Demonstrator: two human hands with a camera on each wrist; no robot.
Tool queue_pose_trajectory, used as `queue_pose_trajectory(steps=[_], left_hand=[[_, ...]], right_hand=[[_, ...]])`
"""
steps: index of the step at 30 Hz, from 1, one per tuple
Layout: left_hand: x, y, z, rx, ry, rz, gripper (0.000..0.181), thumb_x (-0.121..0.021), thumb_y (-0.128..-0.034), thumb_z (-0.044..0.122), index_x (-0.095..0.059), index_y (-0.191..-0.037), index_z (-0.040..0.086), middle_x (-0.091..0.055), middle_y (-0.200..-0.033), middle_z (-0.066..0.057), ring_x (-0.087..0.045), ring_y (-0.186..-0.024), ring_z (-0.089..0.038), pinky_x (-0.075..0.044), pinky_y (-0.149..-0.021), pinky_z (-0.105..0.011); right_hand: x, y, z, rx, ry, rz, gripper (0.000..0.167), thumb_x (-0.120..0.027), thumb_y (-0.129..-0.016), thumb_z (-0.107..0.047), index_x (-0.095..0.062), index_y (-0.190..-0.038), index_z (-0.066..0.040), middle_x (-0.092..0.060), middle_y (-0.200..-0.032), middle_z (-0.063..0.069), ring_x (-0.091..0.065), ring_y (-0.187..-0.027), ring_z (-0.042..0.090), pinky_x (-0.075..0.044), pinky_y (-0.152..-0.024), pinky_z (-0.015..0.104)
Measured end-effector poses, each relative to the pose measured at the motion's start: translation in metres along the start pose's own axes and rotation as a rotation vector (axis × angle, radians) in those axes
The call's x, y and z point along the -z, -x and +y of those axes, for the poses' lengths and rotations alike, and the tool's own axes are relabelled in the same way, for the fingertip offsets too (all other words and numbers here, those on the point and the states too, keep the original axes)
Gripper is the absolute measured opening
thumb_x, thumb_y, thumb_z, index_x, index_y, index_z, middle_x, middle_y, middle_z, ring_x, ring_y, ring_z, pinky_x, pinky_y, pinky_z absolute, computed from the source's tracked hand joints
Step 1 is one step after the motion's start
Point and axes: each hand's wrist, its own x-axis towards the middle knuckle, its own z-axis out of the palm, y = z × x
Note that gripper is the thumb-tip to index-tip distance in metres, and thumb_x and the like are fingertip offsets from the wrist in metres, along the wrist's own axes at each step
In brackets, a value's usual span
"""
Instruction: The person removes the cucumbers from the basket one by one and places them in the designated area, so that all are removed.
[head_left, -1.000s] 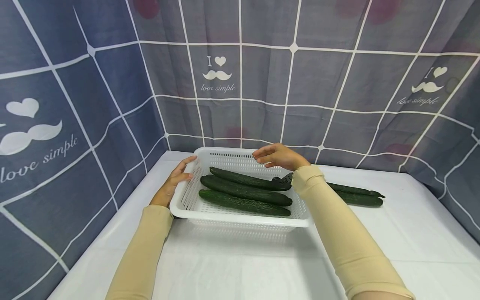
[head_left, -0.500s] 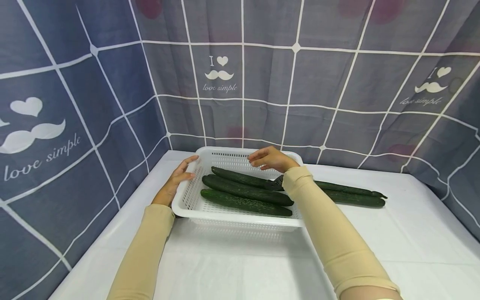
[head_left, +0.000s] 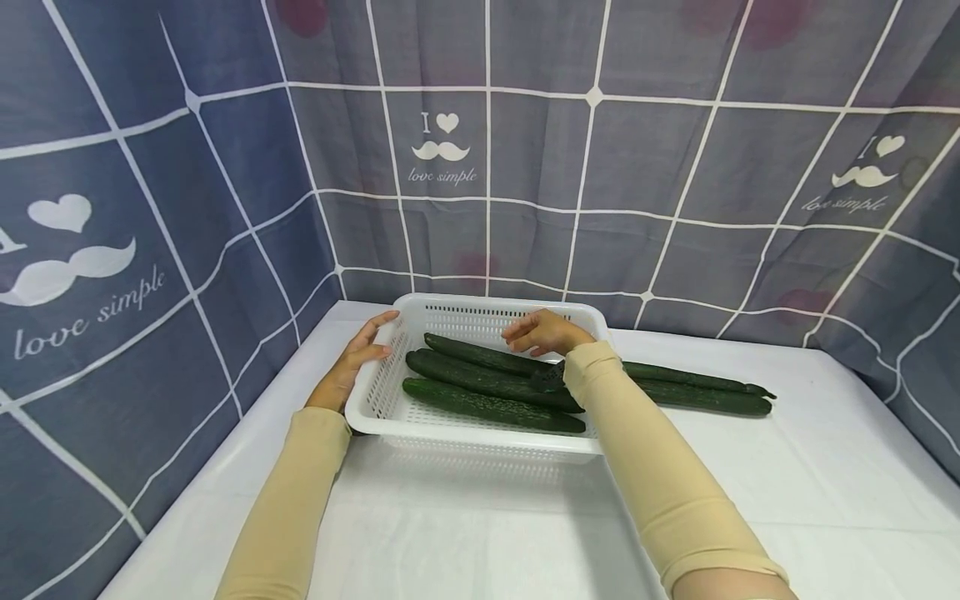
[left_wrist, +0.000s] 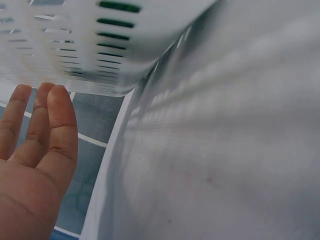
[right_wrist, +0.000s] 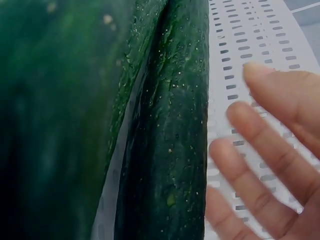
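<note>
In the head view, a white perforated basket (head_left: 487, 446) holds several long green cucumbers (head_left: 491, 408). My left hand (head_left: 345, 367) touches the basket's left rim with fingers spread; in the left wrist view that hand (left_wrist: 40, 155) has its fingertips against the basket's outer wall (left_wrist: 85, 50). My right hand (head_left: 549, 332) is inside the basket over its back part, beside the rearmost cucumber (head_left: 480, 353). In the right wrist view the right hand (right_wrist: 275, 155) has parted, slightly bent fingers and holds nothing, next to a cucumber (right_wrist: 170, 130).
On the white-covered table (head_left: 420, 533), more cucumbers (head_left: 705, 397) lie to the right of the basket, partly behind my right sleeve (head_left: 675, 475). A grey-blue checked curtain (head_left: 540, 167) hangs behind the table and along its left side.
My right hand has moved left and down, from above the basket's back rim into the basket. My left hand keeps its place on the left rim.
</note>
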Motion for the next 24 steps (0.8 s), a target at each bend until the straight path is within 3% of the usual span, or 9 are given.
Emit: queue_pose_trajectory(steps=[7, 16, 24], left_hand=[[0.001, 0.0003, -0.0012, -0.002, 0.019, -0.009, 0.06, -0.048, -0.094, 0.007, -0.052, -0.148, 0.034, -0.036, -0.157, -0.012, -0.047, -0.132, -0.021, -0.05, -0.1, -0.034], [-0.0013, -0.0023, -0.0021, -0.009, 0.012, -0.002, 0.064, -0.049, -0.093, 0.006, -0.05, -0.152, 0.03, -0.03, -0.164, -0.021, -0.046, -0.134, -0.023, -0.05, -0.1, -0.034], [-0.0008, -0.0008, -0.0003, -0.005, -0.012, 0.006, 0.072, -0.049, -0.0927, 0.007, -0.038, -0.163, 0.016, -0.029, -0.164, -0.024, -0.05, -0.131, -0.021, -0.052, -0.098, -0.033]], right_hand=[[0.0001, 0.005, 0.0004, -0.062, 0.084, -0.045, 0.046, -0.068, -0.104, -0.007, -0.06, -0.147, 0.007, -0.06, -0.151, 0.024, -0.057, -0.141, 0.041, -0.042, -0.118, 0.056], [0.0031, 0.0009, 0.0067, -0.1, 0.224, -0.116, 0.049, -0.072, -0.101, -0.009, -0.061, -0.147, 0.004, -0.058, -0.151, 0.026, -0.05, -0.146, 0.044, -0.041, -0.118, 0.06], [0.0006, -0.0034, 0.0061, -0.063, 0.298, -0.073, 0.048, -0.081, -0.091, -0.001, -0.067, -0.136, 0.01, -0.069, -0.136, 0.029, -0.067, -0.124, 0.036, -0.057, -0.096, 0.037]])
